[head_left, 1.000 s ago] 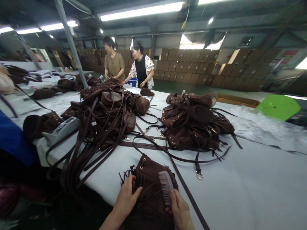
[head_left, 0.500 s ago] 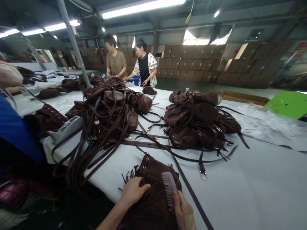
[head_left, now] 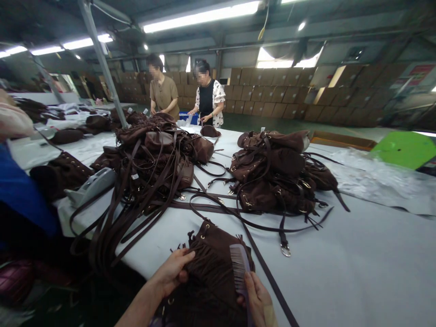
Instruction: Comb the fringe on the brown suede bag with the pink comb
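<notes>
A dark brown fringed bag [head_left: 221, 236] with brass eyelets lies at the table's near edge in front of me. My left hand [head_left: 173, 271] is closed on the left side of this bag, thumb on top at the fringe [head_left: 207, 268]; its fingertips are partly hidden. In my right hand [head_left: 258, 295] is a pale purple comb [head_left: 240, 265], gripped by its lower end. The comb stands upright over the right part of the bag, teeth turned left toward the fringe. Part of the bag's lower end is cut off by the frame.
Brown bags with long straps heap up at left [head_left: 160, 150], and another pile [head_left: 272, 177] sits at right. A grey tape dispenser [head_left: 90, 186] stands by the left edge. Clear plastic bags [head_left: 374, 181] and a green board [head_left: 405, 150] are farther right. Two people work across the table.
My left hand has moved left, off the middle of the fringe to the bag's left side, uncovering more strands. The comb in my right hand stays nearly in place.
</notes>
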`<state>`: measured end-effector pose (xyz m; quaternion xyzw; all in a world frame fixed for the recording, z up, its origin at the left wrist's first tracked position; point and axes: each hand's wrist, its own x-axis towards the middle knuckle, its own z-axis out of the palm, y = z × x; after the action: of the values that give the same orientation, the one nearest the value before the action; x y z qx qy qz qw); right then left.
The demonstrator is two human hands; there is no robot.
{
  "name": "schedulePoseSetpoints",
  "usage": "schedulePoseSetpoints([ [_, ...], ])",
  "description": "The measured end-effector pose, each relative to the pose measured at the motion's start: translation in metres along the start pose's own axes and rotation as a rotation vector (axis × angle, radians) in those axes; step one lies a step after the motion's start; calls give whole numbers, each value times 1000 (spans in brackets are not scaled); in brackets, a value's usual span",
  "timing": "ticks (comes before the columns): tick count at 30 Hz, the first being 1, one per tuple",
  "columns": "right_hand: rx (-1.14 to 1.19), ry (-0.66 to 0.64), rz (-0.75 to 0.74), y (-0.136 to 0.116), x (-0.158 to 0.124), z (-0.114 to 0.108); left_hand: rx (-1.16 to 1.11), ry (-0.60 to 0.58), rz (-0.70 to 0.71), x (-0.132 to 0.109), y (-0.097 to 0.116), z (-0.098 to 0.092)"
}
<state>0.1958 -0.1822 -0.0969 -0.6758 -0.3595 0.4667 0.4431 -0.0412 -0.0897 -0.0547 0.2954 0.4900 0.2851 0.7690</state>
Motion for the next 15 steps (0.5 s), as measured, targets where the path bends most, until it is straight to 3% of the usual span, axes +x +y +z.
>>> schedulePoseSetpoints([
  [5,-11,-15,-13,6,3,-1,32,-59,-89,-2,-8,5],
  [9,2,-17,10,2,0,-2,179,-158,-118,-3,-1,11],
  [15,111,-38,52,-4,-2,-5,576,-145,176,-7,23,6],
])
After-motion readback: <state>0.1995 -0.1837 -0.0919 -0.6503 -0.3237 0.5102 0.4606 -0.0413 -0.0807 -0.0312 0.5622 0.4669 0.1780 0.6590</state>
